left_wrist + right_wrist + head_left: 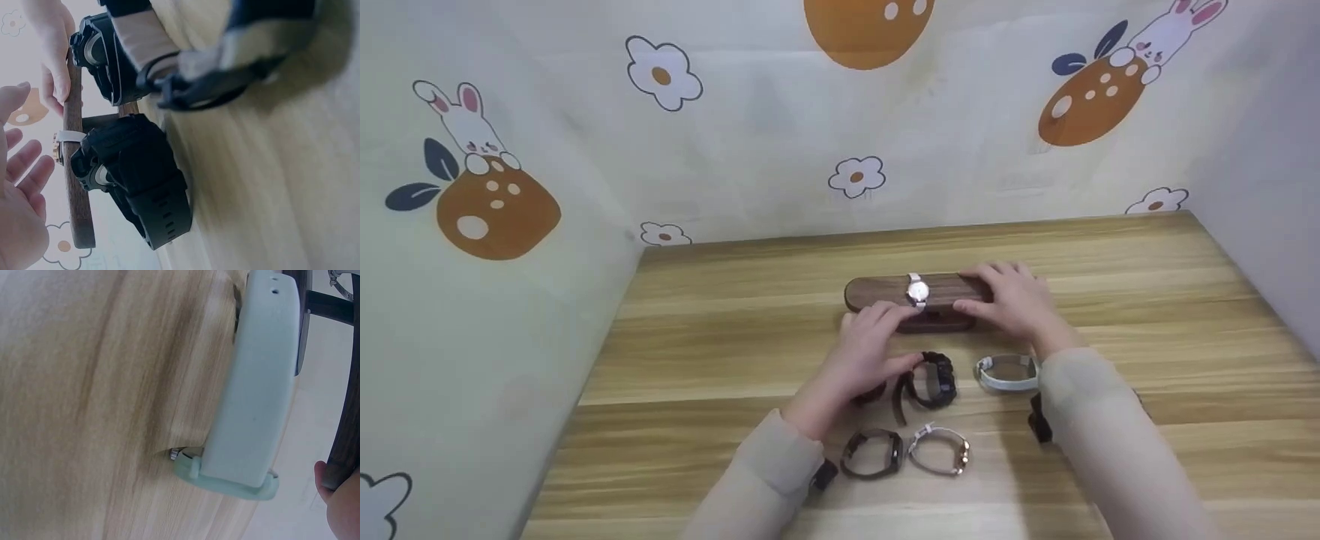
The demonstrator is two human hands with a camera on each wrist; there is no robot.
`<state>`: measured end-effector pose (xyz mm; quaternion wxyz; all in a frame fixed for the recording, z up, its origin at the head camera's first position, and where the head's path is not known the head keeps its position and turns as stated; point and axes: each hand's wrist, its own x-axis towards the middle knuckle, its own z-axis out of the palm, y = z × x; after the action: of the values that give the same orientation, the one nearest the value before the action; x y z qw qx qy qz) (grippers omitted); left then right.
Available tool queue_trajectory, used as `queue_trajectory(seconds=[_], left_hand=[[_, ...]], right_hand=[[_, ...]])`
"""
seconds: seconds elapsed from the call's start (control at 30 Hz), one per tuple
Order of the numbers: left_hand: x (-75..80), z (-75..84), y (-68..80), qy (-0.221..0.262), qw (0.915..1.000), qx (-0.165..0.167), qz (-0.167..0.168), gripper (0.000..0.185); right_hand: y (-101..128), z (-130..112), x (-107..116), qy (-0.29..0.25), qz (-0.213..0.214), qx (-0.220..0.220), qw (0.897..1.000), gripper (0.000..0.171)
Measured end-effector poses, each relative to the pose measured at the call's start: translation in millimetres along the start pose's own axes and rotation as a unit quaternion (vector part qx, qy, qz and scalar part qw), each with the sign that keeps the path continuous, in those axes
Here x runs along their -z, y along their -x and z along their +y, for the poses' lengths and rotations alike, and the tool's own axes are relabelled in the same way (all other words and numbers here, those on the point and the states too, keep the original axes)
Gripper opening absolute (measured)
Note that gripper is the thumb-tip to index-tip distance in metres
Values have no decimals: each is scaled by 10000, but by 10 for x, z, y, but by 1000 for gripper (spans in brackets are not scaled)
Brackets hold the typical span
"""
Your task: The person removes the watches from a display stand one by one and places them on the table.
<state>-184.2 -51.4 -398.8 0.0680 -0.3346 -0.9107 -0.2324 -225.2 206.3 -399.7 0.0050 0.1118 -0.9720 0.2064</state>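
My right hand (1011, 300) lies with its fingers loosely curved over the right end of the wooden stand (885, 294). My left hand (870, 341), fingers relaxed, holds nothing, just before the stand. A white watch (916, 289) sits around its middle; a black watch (934, 381) lies near on the table (1147, 300).

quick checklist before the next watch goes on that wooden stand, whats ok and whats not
1. Wooden stand steadied: ok, the right hand rests on its right end.
2. White watch seated on the stand: ok, wrapped around its middle.
3. Left hand free: ok, fingers relaxed and holding nothing.
4. Black watch within reach: ok, beside the left hand.
5. Room left on the stand: ok, the left part is bare.
6. Pale green watch strap fastened: cannot tell.
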Motion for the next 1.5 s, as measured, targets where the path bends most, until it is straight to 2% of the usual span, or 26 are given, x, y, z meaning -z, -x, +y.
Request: queue_trajectory(seconds=[0.47, 0.67, 0.83, 1.2, 1.4, 1.5], left_hand=[[73, -74, -259, -18, 9993, 381, 57, 58], [103, -108, -309, -28, 9985, 529, 119, 56], [112, -143, -353, -168, 9984, 514, 159, 54], [91, -203, -489, -319, 9970, 656, -261, 63], [62, -252, -509, -234, 9965, 710, -371, 67], [57, -270, -524, -285, 9961, 722, -418, 67]], right_hand=[[14, 59, -25, -1, 149, -32, 9999, 63], [15, 46, -18, -36, 102, 60, 9999, 63], [2, 32, -23, -16, 103, 91, 9999, 63], [3, 41, -22, 4, 56, 83, 9999, 66], [-8, 34, -17, 25, 79, 95, 9999, 78], [-13, 32, -16, 33, 100, 89, 9999, 75]])
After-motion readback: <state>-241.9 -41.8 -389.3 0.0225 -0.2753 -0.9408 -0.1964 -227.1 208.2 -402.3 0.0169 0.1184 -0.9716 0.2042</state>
